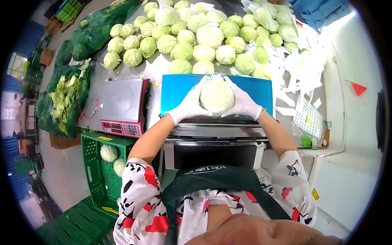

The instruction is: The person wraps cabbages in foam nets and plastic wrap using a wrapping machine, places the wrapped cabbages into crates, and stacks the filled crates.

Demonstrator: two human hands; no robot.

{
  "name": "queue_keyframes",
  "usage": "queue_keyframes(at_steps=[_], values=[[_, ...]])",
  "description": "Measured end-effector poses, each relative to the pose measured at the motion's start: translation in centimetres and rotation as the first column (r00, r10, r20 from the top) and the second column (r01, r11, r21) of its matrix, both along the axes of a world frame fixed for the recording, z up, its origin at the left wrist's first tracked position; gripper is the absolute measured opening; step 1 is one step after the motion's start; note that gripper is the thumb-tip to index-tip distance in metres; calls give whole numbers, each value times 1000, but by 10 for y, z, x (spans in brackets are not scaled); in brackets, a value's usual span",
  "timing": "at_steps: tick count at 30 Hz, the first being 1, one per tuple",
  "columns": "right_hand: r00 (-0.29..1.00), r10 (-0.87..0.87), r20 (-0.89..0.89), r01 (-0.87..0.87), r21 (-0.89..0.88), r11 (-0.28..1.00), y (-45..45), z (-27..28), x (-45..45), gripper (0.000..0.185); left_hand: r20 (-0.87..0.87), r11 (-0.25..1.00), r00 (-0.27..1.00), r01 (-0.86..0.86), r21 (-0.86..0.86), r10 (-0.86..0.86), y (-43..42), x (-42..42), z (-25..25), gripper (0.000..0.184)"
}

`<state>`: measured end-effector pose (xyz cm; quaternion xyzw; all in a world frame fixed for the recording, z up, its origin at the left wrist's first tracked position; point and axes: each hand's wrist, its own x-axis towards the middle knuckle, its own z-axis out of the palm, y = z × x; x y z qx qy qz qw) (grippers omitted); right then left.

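A round, pale green cabbage (217,94) is held between my two white-gloved hands, above the blue top panel (179,87) of a film-wrapping machine. Some clear or netted covering seems to lie over its surface, though I cannot tell which. My left hand (190,103) cups the cabbage's left side, and my right hand (244,103) presses against its right side. Both thumbs point in toward its near edge. Just below my wrists runs the machine's metal front edge (216,130).
Many loose cabbages (181,50) cover the back of the table, several in white foam nets (210,36). A digital scale (121,100) stands at left, above a green crate (92,163) holding netted cabbages. Green mesh sacks (83,43) lie farther left. White foam strips (292,73) are heaped at right.
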<state>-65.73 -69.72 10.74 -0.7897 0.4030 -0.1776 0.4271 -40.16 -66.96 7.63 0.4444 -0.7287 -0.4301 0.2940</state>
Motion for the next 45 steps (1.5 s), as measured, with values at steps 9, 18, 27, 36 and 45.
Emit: queue_keyframes(at_steps=[9,18,27,36,45], values=[[894,-404,193,139,739,659,131,59,-2,73,-447,689,876,210,693,182,111,-5,50,69],[909,-404,-99,205,952,229,262,-19,-15,63,-434,16,875,441,897,213,223,1,-18,83],[896,-365,-254,445,485,753,311,-16,-30,27,-88,758,991,-22,652,105,295,44,-17,53],[587,-764,-267,713,618,332,327,-35,-46,33,-1,709,962,-201,676,273,293,64,-15,29],[742,-664,90,183,926,330,346,-150,46,17,190,954,937,299,-11,-292,307,15,-115,6]])
